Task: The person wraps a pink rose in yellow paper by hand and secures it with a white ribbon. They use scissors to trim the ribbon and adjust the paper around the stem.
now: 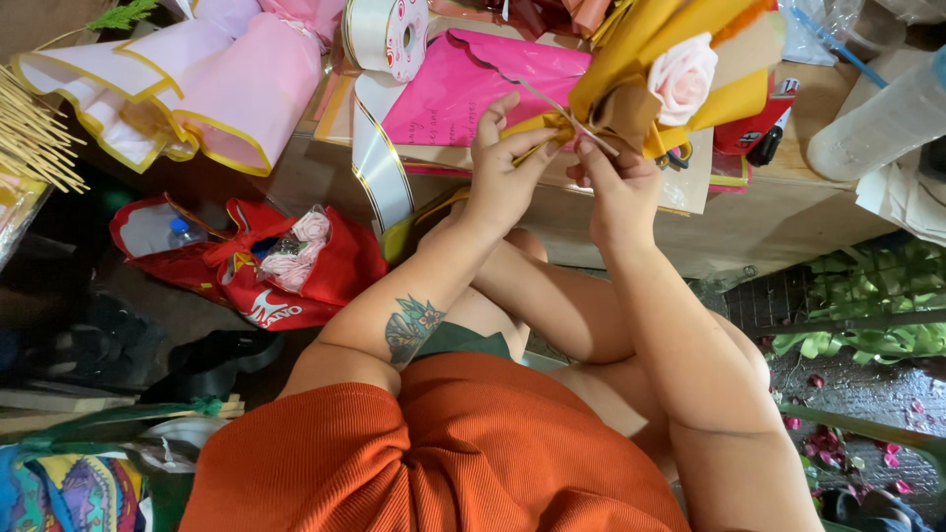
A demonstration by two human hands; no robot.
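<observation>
here your left hand (503, 167) pinches the yellow-wrapped bouquet (670, 69) at its neck, your right hand (616, 187) grips the thin ribbon (552, 103) there, above the far bench (788, 212) edge, right of the pink paper (473, 84).

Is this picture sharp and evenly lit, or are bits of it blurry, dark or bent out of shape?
Head view: both hands, left hand and right hand, and the yellow-wrapped bouquet are sharp and brightly lit; the floor by the red bag falls into deep shadow; the white ribbon spool shows mild glare; edges bow slightly from the wide lens.
</observation>
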